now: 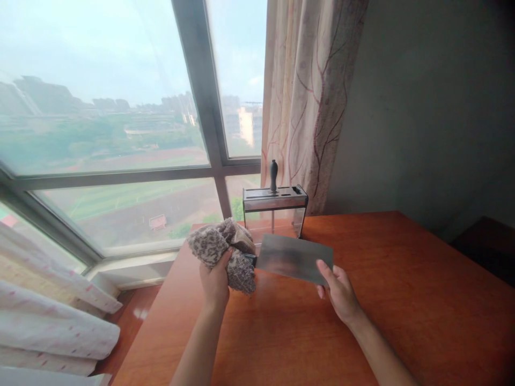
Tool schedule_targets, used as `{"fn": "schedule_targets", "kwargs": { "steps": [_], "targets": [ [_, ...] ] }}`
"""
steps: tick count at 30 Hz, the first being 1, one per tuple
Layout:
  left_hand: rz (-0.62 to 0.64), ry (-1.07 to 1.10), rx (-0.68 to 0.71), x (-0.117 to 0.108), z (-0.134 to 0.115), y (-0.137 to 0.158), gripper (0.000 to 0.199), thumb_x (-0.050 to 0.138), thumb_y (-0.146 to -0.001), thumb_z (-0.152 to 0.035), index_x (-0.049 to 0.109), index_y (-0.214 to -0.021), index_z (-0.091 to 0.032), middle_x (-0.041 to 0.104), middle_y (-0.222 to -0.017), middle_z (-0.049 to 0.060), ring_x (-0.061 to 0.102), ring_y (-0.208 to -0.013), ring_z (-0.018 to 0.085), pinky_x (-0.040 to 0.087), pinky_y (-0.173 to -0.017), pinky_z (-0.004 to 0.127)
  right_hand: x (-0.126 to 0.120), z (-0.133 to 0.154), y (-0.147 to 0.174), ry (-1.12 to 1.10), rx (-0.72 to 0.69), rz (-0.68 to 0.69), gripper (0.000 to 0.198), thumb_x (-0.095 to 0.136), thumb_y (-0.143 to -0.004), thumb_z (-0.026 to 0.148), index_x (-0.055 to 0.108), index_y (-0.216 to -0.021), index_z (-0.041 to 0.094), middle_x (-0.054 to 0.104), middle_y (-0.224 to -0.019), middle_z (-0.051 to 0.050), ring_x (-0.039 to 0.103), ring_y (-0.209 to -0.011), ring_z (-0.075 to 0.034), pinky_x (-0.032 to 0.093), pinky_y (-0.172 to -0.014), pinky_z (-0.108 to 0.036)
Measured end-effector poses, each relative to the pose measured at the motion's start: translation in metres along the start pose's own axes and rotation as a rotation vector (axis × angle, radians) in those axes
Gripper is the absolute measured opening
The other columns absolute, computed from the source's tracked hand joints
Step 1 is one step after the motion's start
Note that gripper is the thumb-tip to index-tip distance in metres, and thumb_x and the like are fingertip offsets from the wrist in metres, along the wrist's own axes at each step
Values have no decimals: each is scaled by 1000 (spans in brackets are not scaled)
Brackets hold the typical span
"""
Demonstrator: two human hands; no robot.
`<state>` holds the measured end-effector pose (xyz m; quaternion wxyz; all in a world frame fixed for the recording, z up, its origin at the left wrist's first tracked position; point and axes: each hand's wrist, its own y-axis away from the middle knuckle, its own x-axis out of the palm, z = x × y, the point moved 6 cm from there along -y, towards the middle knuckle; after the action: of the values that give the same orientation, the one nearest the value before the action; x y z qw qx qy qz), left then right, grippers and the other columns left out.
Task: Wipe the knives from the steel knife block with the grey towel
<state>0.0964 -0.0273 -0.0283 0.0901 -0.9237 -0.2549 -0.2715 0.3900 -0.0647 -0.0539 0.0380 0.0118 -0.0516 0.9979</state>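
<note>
My left hand (215,281) is closed round a fluffy grey-and-white patterned cloth (207,244), bunched up above the table. From the cloth's right side sticks out the wide grey blade of a cleaver (293,260); a short dark bit shows where blade and cloth meet, and its handle is mostly hidden by the cloth. My right hand (341,295) pinches the blade's right end, thumb on the near face and fingers behind. Just behind the cleaver stands a clear-sided knife block (277,202) with a metal top, and one dark-handled knife (273,176) upright in it.
The reddish-brown wooden table (402,300) spreads under both hands, its far edge near the knife block. Large windows (120,123) fill the left and back. A patterned curtain (309,96) hangs behind the block, and a pale curtain (48,316) lies at lower left.
</note>
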Motion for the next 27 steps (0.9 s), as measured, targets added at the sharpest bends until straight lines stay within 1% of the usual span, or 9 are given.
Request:
{"fn": "schedule_targets", "kwargs": {
  "steps": [2,7,11,13,15,16,20,24,27],
  "targets": [
    [-23,-65,24,-5,0,-2,30,75,-56,-9,69,-85,-12,70,-80,3,64,-76,21,51,-70,28,-2,0,-1,1,-9,-6,54,43,-91,50,46,-46,20,46,-38,1,42,-39,-11,31,-46,-26],
    [-14,-483,206,-11,-10,-6,23,75,-60,-25,69,-79,-12,69,-77,1,61,-72,21,47,-64,29,-3,-3,-2,-10,-21,4,54,43,-91,50,47,-46,19,47,-39,1,43,-39,-11,31,-46,-25],
    [25,-602,320,-10,-17,-4,20,72,-65,-29,69,-78,-14,69,-80,2,60,-76,22,46,-65,28,-2,-4,-2,2,-22,4,55,42,-91,50,47,-45,20,47,-39,1,43,-39,-11,32,-46,-25],
    [24,-625,341,-9,-18,-4,19,73,-64,-28,69,-77,-14,68,-78,1,59,-75,21,45,-64,27,-1,-2,-1,27,-23,4,56,42,-91,50,46,-44,20,47,-38,1,44,-40,-11,33,-47,-25],
    [0,-557,282,-11,-14,-5,20,75,-61,-26,68,-76,-14,67,-74,0,59,-73,20,45,-62,27,-1,0,0,50,-26,5,56,42,-91,51,46,-43,20,47,-39,0,45,-40,-11,33,-47,-25],
    [-15,-471,220,-12,-10,-7,22,75,-59,-24,68,-78,-15,67,-74,0,60,-72,20,46,-63,27,-1,0,1,58,-27,7,56,43,-91,51,46,-43,20,48,-39,0,45,-41,-12,34,-47,-25],
    [-87,-20,-89,-11,10,-9,33,74,-57,-15,67,-89,-14,69,-76,0,64,-72,20,52,-69,31,1,-2,1,39,-16,16,56,43,-91,50,47,-44,20,48,-39,0,46,-41,-12,35,-48,-25],
    [-55,232,-313,-1,20,-6,26,65,-64,-10,68,-90,-11,71,-75,5,68,-74,20,54,-78,32,1,-11,-2,-79,63,-10,50,47,-89,50,48,-49,19,46,-39,2,41,-38,-10,30,-43,-24],
    [-23,356,-418,4,21,-2,25,56,-72,-11,69,-93,-10,73,-74,7,69,-81,23,53,-83,35,1,-15,-3,-140,106,-16,48,49,-88,49,48,-51,19,43,-38,3,37,-36,-8,26,-40,-23]
  ]
}}
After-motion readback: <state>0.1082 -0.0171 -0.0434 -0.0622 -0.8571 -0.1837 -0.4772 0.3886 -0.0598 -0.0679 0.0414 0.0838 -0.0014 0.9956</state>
